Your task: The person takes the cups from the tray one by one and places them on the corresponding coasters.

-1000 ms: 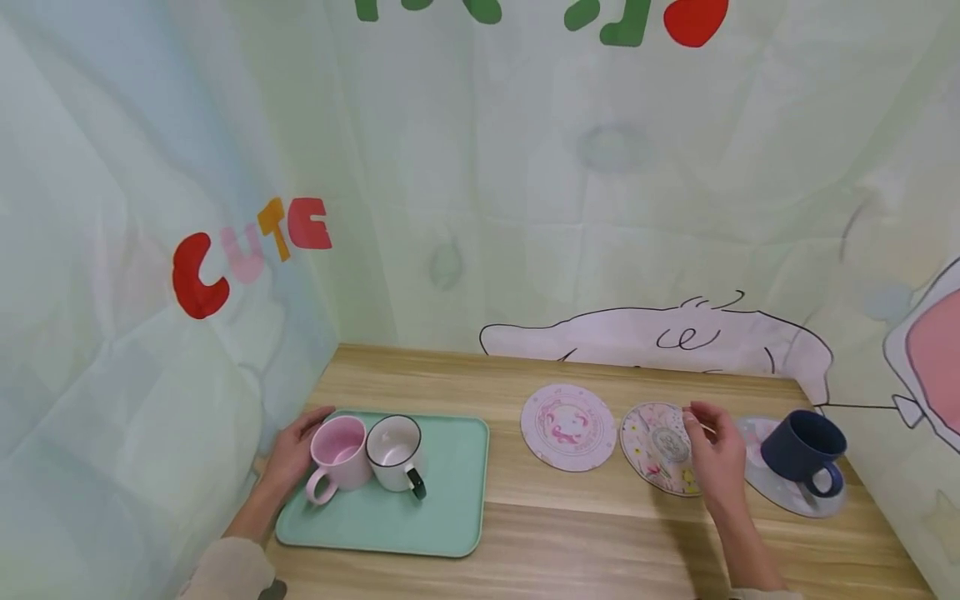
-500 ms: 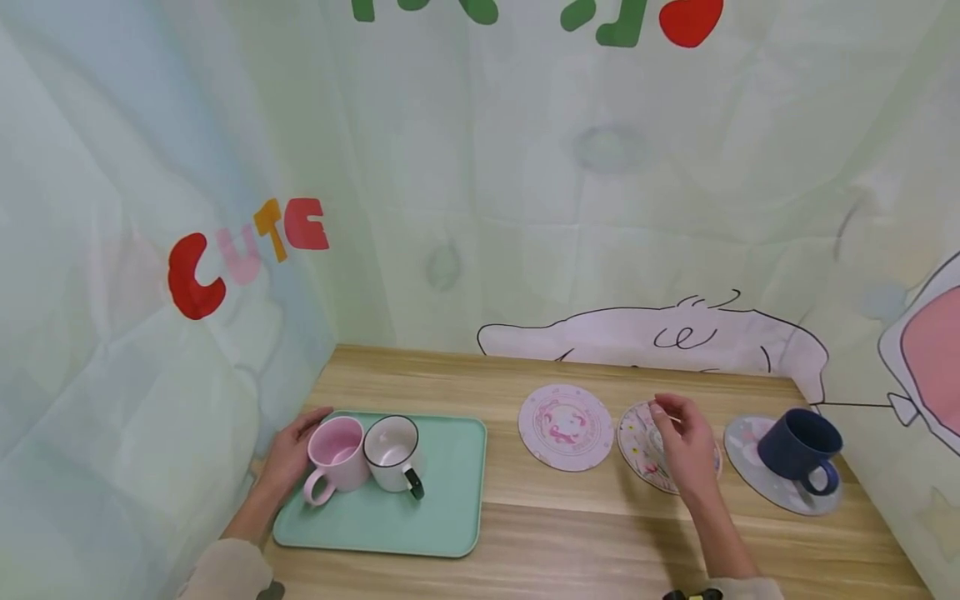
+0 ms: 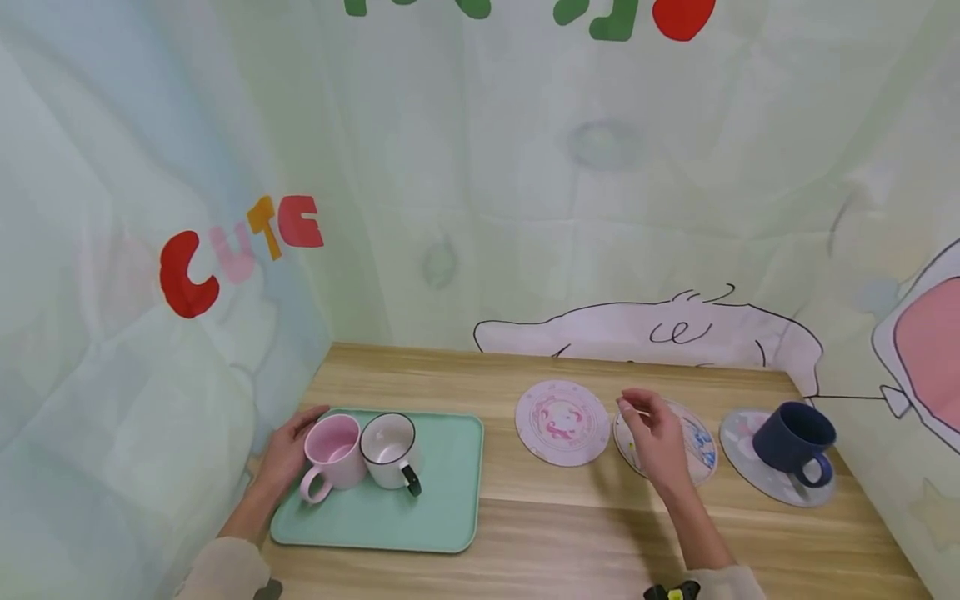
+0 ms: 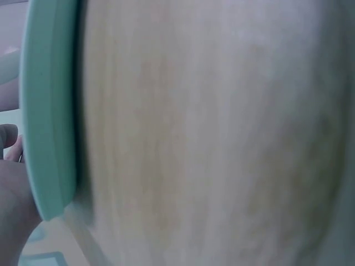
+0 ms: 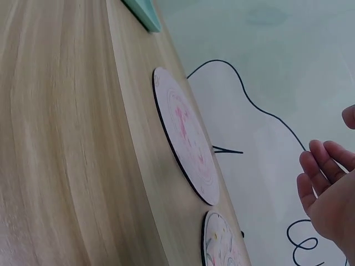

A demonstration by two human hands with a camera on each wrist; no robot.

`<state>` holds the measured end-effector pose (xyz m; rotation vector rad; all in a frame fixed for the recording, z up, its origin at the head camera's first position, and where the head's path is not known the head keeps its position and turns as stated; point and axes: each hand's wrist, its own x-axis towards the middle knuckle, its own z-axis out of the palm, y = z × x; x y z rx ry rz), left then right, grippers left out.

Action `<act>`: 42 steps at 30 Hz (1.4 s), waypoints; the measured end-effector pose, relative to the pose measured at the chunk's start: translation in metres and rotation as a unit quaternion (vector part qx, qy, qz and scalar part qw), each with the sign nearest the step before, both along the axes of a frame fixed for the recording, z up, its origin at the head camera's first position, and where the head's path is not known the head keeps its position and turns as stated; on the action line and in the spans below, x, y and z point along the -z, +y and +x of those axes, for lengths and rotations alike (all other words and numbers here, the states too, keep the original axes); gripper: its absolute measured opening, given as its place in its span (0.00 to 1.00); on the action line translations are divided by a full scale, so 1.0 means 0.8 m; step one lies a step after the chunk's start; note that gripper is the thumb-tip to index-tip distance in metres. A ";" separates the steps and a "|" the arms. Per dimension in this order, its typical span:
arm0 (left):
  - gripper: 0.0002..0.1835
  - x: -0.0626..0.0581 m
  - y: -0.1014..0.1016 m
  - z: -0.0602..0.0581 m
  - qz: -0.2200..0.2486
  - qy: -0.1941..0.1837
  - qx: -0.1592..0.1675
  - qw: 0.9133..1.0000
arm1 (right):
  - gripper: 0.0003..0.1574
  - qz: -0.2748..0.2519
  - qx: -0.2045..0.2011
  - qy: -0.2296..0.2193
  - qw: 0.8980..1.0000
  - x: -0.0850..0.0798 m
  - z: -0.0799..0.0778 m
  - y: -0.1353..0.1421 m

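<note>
The right hand [image 3: 660, 437] had just slid across toward the tray [image 3: 442, 483], going from one side of the flowery mat [image 3: 699, 454] to the other, away from the blue mug [image 3: 783, 446]. It was up in the air with nothing in it, its fingers a little bent and its thumb apart from them. The left hand [image 3: 283, 454] had stayed at the left edge of the tray, next to the pink mug [image 3: 337, 462], but I could not tell if it was holding on tight. The two hands were well apart. No mug had changed its place, so I think the mug work was no further along, and only the empty hand had gone nearer to the tray. The pink mug and the white mug [image 3: 384, 473] stood side by side on the tray, and the blue mug stood on the gray mat [image 3: 748, 471]. The pink mat [image 3: 562, 423] had no mug on it. The wall cloth [image 3: 135, 400] said CUTE in big bright letters. The green letters [image 3: 615, 27] up top were cut off, so I could not read them. The pink mat had tiny marks in a ring, too small to read, and I saw no brand name on any mug
</note>
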<state>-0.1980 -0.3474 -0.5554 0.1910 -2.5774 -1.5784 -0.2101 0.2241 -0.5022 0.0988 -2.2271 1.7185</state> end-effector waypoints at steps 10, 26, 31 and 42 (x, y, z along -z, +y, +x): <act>0.24 -0.002 -0.002 -0.002 -0.006 0.000 -0.005 1.000 | 0.16 0.010 -0.032 -0.006 0.999 -0.002 0.002 -0.022; 0.24 -0.002 0.002 -0.007 0.004 -0.003 -0.002 1.000 | 0.14 0.006 -0.087 0.011 0.996 -0.003 0.011 -0.069; 0.24 0.001 0.000 -0.004 0.007 -0.004 -0.002 1.000 | 0.12 0.012 -0.106 0.021 0.994 -0.004 0.012 -0.091; 0.24 0.001 0.000 -0.003 -0.001 -0.006 -0.003 1.000 | 0.12 0.008 -0.171 0.040 0.984 0.006 0.016 -0.132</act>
